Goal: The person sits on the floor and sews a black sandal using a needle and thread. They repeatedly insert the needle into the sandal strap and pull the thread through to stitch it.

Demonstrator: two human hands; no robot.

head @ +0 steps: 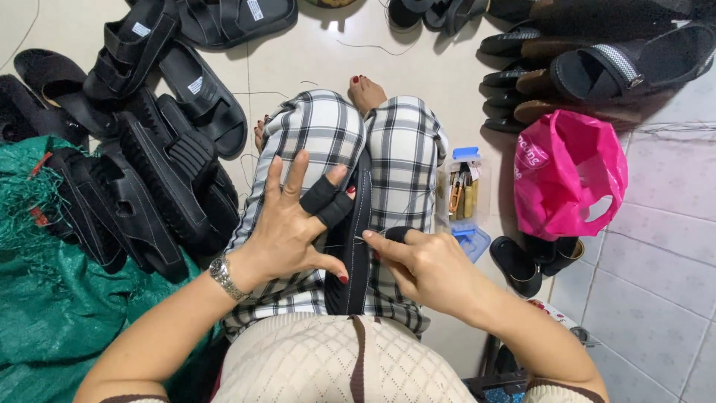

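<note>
A black sandal point(356, 246) stands on edge between my knees, clamped by my legs in checked trousers point(406, 149). My left hand point(298, 220) rests against its left side, fingers spread, with a black guard on the index finger and the thumb pressing the sole. My right hand point(421, 261) is pinched on a thin needle point(363, 239) at the sandal's edge; a black guard covers its fingertip. A fine thread runs from the sandal toward my left hand.
A heap of black sandals point(149, 164) lies at my left on the tiled floor, beside green mesh sacking point(45, 313). More sandals point(597, 67) are stacked at the upper right. A small clear tool box point(464, 195) and a pink plastic bag point(567, 175) sit to my right.
</note>
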